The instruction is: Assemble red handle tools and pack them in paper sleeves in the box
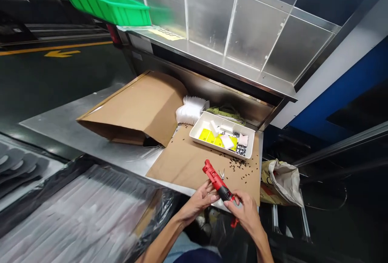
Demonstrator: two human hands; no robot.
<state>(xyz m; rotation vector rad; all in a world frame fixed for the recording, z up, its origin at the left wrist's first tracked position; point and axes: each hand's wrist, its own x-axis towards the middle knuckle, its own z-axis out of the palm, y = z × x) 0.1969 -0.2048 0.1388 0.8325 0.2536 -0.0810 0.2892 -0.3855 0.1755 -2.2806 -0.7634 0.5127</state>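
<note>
A long red and black plastic tool (216, 176) is held at a slant over the table's front edge, its exact kind unclear. My left hand (200, 199) supports its middle from the left, fingers curled beneath and thumb against its side. My right hand (245, 210) grips its lower black end, with a red part showing below the fingers. Just beyond the tool, a small metal piece (222, 174) lies on the cardboard sheet (182, 162). Small black pieces (239, 165) are scattered to the right of it.
A white tray (197, 136) holds yellow labels, white blocks and black bits. Left of it are a stack of white sheets (190, 111) and an open cardboard box (136, 105). Plastic-covered goods (85, 214) lie front left; a green bin (106, 6) and a bag (283, 182) flank the bench.
</note>
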